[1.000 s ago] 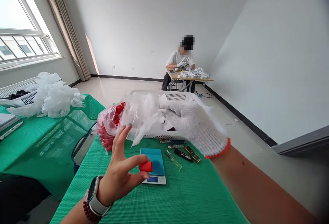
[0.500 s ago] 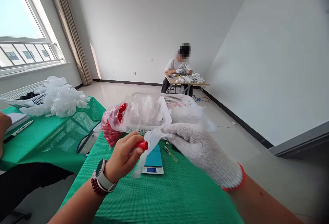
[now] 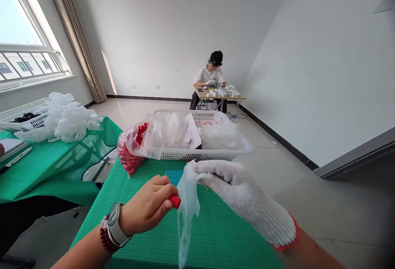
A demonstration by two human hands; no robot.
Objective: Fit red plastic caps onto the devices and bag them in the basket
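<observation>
My bare left hand [image 3: 147, 206], with a watch on the wrist, is closed round a small red cap [image 3: 175, 201] pinched at the fingertips. My right hand [image 3: 243, 197], in a white knit glove, pinches the top of a small clear plastic bag [image 3: 187, 211] that hangs down just right of the cap. Both hands hover over the green table [image 3: 216, 240]. Behind them a white basket [image 3: 212, 151] holds clear bags, and a plastic bag of red caps [image 3: 131, 149] hangs over its left end. A blue scale [image 3: 173, 175] is mostly hidden behind my hands.
A second green table [image 3: 37, 162] at left carries a heap of clear bags [image 3: 66, 118], another white basket [image 3: 18, 114] and a pen. Another person sits at a far desk [image 3: 220, 94] with small white items. Bare floor lies to the right.
Both hands have come down and nearer to me. My left hand went from open fingers to a closed grip on the red cap; my right hand drew one clear bag out of the basket.
</observation>
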